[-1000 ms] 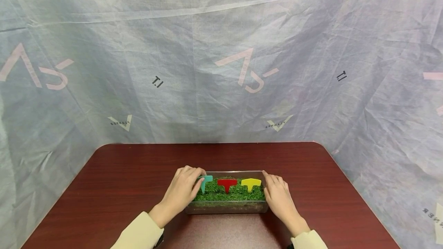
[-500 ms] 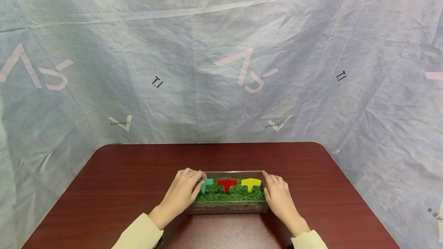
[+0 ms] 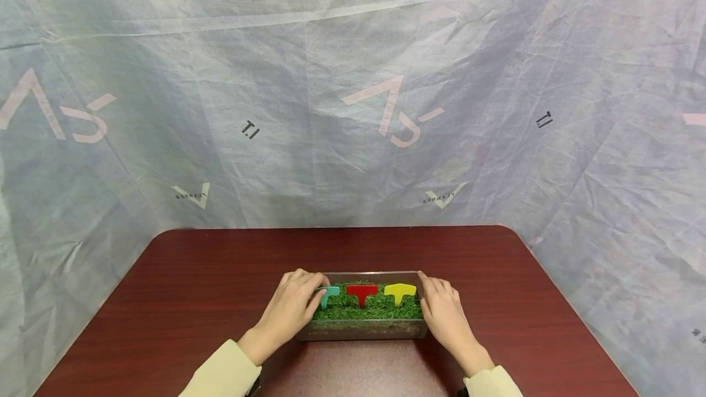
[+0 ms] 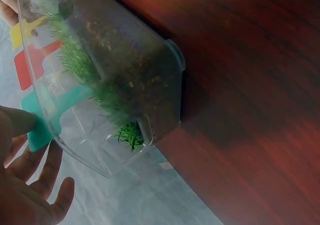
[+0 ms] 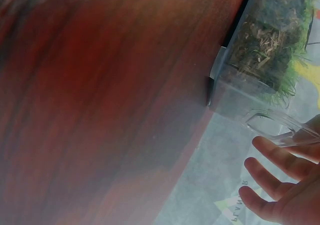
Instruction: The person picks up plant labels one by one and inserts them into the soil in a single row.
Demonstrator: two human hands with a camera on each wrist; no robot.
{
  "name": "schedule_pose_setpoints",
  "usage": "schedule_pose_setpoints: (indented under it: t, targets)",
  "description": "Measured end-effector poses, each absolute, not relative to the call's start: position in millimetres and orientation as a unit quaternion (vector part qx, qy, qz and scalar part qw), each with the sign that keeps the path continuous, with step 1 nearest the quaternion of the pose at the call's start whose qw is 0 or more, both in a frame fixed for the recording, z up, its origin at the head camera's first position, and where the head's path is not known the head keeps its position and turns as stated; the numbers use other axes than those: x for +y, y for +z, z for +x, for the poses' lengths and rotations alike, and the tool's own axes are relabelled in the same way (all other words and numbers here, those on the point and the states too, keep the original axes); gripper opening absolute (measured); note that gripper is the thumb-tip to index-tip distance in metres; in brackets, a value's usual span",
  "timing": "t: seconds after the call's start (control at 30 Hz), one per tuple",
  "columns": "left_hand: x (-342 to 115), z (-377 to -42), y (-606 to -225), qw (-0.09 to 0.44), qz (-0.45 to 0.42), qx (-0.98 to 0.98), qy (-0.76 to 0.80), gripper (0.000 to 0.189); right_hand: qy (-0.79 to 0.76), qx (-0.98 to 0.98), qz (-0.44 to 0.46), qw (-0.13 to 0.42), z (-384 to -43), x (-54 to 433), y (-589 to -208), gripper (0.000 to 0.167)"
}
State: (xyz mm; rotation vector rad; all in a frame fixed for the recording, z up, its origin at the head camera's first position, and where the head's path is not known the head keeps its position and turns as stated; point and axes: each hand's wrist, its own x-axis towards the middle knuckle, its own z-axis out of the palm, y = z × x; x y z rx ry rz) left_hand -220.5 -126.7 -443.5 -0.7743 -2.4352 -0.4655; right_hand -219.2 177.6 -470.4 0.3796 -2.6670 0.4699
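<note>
A clear plastic box filled with soil and green artificial grass sits on the table. Upright in the grass stand T-shaped plant labels: a red one in the middle and a yellow one at right. My left hand pinches the head of the teal plant label between thumb and fingers at the box's left end; its stem runs down into the grass. At the opposite end my right hand holds the box's end wall by the clear handle, its other fingers loosely spread.
The dark red wooden table extends around the box on all sides. Grey printed cloth hangs behind the table and along both sides.
The teal label has sunk slightly lower into the grass, with my left fingers moving down along with it. My right hand and the box have stayed in place.
</note>
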Motion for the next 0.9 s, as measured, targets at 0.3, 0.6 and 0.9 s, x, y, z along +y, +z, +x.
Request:
schedule_pose_setpoints:
  t: [0.3,0.6,0.9]
  targets:
    - [-126.1,-220.3,-442.2,0.260,-0.283,-0.907,-0.174,0.012,0.170,-0.955,0.138,0.202,-219.3,178.1,-470.4,0.045]
    - [-126.6,-220.1,-442.8,0.254,-0.281,-0.909,-0.177,0.012,0.171,-0.955,0.135,0.201,-220.1,178.2,-471.6,0.045]
    - [-127.8,-220.0,-442.8,0.258,-0.280,-0.908,-0.177,0.015,0.168,-0.955,0.136,0.203,-220.6,179.0,-473.7,0.045]
